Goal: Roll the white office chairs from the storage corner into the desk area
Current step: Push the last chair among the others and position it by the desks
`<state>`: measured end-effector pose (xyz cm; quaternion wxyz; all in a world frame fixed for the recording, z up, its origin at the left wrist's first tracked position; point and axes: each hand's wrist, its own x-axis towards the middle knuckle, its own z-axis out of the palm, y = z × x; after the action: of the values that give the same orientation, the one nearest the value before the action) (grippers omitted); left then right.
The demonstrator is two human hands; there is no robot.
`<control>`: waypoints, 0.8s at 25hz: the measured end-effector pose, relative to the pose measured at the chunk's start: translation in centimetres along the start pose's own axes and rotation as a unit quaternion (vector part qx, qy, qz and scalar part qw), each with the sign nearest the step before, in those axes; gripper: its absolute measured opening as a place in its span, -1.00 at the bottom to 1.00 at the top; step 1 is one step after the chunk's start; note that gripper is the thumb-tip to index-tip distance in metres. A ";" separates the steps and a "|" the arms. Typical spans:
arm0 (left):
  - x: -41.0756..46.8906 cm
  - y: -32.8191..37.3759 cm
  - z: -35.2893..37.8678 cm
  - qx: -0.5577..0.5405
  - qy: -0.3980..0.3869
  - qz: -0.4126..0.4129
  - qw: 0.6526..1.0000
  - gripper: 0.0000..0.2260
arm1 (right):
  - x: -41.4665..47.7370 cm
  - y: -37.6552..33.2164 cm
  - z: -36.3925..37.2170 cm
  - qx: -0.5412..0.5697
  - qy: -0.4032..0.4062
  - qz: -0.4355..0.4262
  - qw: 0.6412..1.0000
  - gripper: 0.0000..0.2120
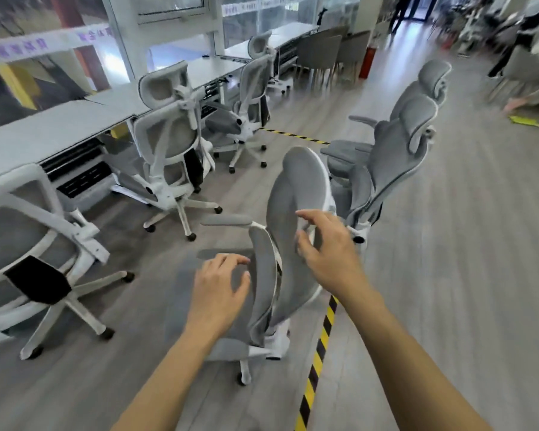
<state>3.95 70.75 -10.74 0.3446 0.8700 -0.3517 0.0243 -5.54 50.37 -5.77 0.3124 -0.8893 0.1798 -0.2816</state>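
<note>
Grey plank floor [448, 275], yellow-black tape [321, 340]; desks [59, 129] along windows [246, 23]. Left hand [218, 290] and right hand [327, 253] loosely spread at chair [296, 188] back.

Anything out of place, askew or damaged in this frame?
Mildly: two grey chairs stand nested in the open aisle, away from the desks, and a yellow scrap lies on the floor beyond them. No spill or damage shows.
</note>
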 end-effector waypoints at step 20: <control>4.0 12.1 23.8 0.140 0.064 -0.247 0.957 -0.69 | 23.4 28.2 1.9 0.006 -0.250 -0.016 0.968 -0.60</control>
<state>-5.42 47.51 -20.69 0.2364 0.9660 -0.0958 0.0434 9.77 18.77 -16.42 0.3478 -0.9325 0.0799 -0.0560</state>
